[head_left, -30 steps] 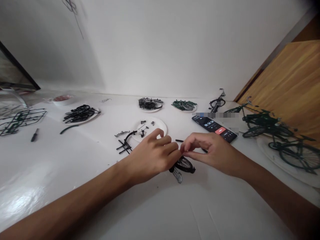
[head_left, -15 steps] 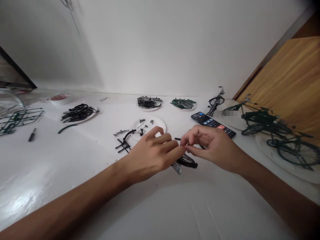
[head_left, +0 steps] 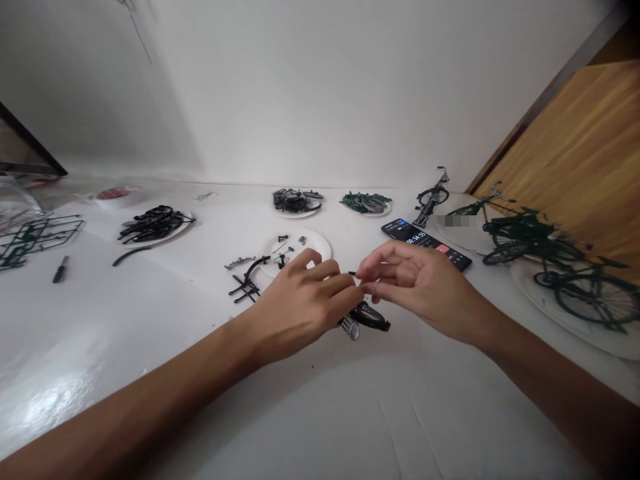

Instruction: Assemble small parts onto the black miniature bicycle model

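My left hand (head_left: pixel 305 303) is closed on a partly built model bicycle (head_left: pixel 371 317), most of it hidden beneath the fingers. A black wheel with its fender and some silver parts show below the fingertips. Facing it from the right, my right hand (head_left: pixel 420 280) brings thumb and index finger together against the left fingertips. Whatever lies in that pinch is too small or too covered to make out. Just left of my left hand are a black curved fender (head_left: pixel 255 267), a black rack-like part (head_left: pixel 244 290) and a grey part (head_left: pixel 240 263).
Small parts lie on a white paper plate (head_left: pixel 320 243) behind my left hand. Further plates hold black parts (head_left: pixel 155 223) and green parts (head_left: pixel 367 201). A phone (head_left: pixel 453 257) lies behind my right hand. Finished green bicycles (head_left: pixel 595 290) stand at right; a screwdriver (head_left: pixel 61 270) lies left.
Both hands stay together over the bicycle, with only small shifts of the fingers. The right fingers look slightly more spread above the pinch. The whole view has tilted a little.
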The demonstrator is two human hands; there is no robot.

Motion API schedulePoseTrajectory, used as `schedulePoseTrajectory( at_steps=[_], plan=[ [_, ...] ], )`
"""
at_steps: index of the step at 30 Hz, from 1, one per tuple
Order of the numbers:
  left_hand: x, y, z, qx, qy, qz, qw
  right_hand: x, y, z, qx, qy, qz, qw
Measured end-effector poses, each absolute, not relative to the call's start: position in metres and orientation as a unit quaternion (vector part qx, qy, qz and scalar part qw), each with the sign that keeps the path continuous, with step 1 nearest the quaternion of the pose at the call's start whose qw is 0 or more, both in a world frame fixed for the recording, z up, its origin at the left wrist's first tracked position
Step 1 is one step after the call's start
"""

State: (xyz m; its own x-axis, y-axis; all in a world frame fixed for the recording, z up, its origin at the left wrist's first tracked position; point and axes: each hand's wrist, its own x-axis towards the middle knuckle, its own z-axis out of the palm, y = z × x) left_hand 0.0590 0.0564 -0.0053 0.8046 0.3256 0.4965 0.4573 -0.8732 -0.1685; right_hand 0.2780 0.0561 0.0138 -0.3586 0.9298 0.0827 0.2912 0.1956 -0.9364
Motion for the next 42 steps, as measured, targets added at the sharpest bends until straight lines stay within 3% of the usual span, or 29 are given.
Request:
schedulePoseTrajectory(
  at_steps=[12,26,32,42],
  plan=[
    [0.064,0.052,-0.007,-0.950,-0.210,-0.203,0.114,0.285,0.060,0.014,-0.455,-0.687,0.496,0.274],
    [0.056,0.050,0.011,-0.940,-0.251,-0.211,0.096,0.272,0.055,0.014,-0.474,-0.650,0.433,0.407],
    [0.058,0.048,0.004,-0.931,-0.263,-0.222,0.122,0.273,0.056,0.013,-0.503,-0.656,0.451,0.337],
    [0.061,0.049,0.000,-0.932,-0.256,-0.247,0.072,0.267,0.051,0.012,-0.516,-0.601,0.484,0.371]
  ],
)
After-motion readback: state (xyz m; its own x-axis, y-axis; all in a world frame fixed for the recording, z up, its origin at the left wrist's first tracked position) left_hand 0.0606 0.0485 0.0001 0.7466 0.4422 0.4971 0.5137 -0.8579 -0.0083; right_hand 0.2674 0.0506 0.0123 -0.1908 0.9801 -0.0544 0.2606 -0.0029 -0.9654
